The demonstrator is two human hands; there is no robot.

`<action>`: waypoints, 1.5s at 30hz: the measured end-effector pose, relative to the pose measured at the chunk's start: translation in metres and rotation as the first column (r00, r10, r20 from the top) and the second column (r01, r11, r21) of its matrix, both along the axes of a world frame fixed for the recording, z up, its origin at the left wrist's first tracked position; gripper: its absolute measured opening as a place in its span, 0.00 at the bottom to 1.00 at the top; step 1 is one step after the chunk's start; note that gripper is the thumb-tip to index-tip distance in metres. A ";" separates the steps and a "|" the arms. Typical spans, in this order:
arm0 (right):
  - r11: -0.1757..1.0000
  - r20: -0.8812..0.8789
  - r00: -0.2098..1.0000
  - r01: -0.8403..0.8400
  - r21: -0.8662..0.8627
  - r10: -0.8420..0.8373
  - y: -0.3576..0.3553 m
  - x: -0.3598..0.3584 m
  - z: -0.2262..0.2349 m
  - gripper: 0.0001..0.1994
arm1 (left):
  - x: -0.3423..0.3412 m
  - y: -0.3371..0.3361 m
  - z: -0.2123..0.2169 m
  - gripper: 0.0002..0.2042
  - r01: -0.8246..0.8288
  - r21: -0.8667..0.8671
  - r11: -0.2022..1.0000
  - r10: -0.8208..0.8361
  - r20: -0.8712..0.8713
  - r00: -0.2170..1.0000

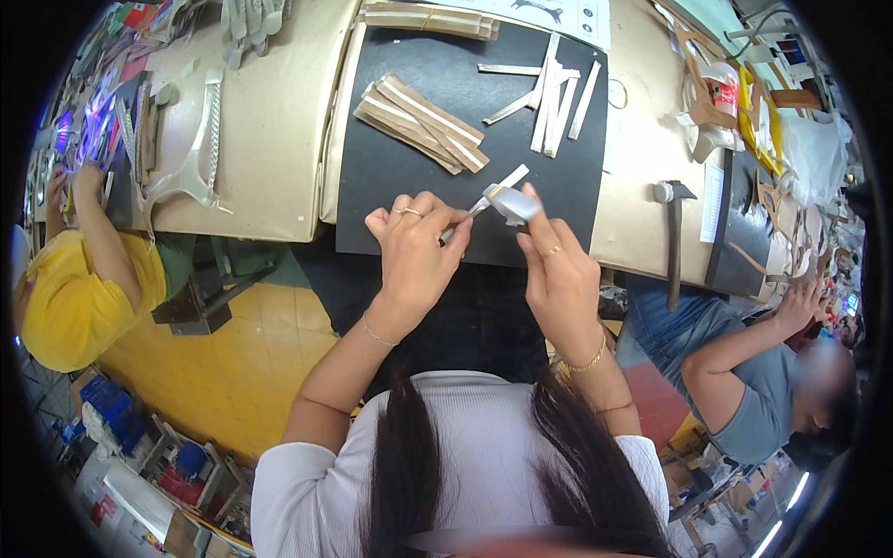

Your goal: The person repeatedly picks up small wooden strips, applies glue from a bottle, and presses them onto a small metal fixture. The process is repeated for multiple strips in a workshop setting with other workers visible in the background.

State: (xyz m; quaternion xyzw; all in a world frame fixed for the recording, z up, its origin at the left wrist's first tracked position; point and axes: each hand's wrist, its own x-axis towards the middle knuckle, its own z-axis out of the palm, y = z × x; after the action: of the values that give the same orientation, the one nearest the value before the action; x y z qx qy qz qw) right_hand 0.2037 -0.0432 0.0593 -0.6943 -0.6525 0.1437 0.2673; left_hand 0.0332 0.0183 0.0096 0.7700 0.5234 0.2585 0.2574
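Observation:
My left hand (419,249) is closed, thumb against fingers, on a narrow whitish strip (516,175) that slants up to the right over the black mat. My right hand (561,272) pinches a shiny silver-grey piece (510,203) between thumb and forefinger. This piece looks curved and lies across the strip, touching or just above it; its exact kind cannot be made out. Beyond my hands, a fanned stack of brown strips with pale centre bands (419,123) rests on the mat. Several loose narrow whitish strips (549,112) lie crossed to its right.
The black mat (372,200) covers the table before me. At its far edge are a banded bundle (433,20) and a printed sheet (567,17). A hammer (674,232) overhangs the table edge at right. Co-workers sit at left, in yellow (79,298), and right, in grey-blue (744,391).

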 end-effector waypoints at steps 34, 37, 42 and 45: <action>0.997 0.073 0.997 -0.029 -0.077 0.035 0.004 0.005 -0.001 0.25 | 0.016 0.009 -0.006 0.04 0.069 0.156 0.985 -0.070 0.004 0.998; 0.987 0.084 0.995 -0.033 -0.157 0.047 0.006 0.007 0.000 0.24 | 0.015 0.010 -0.005 0.04 0.071 0.157 0.985 -0.071 -0.007 0.997; 0.988 0.070 0.997 -0.027 -0.155 0.038 0.007 0.007 -0.001 0.24 | 0.008 0.007 -0.002 0.04 0.042 0.098 0.994 -0.044 0.013 0.999; 0.990 0.056 0.998 -0.028 -0.141 0.036 0.006 0.008 -0.003 0.25 | 0.009 0.007 -0.005 0.04 0.039 0.109 0.993 -0.041 0.015 0.999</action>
State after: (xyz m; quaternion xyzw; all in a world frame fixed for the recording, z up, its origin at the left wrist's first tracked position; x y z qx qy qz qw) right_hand 0.2112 -0.0368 0.0564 -0.7048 -0.6594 0.1731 0.1962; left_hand 0.0419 0.0252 0.0049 0.7911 0.4906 0.2880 0.2246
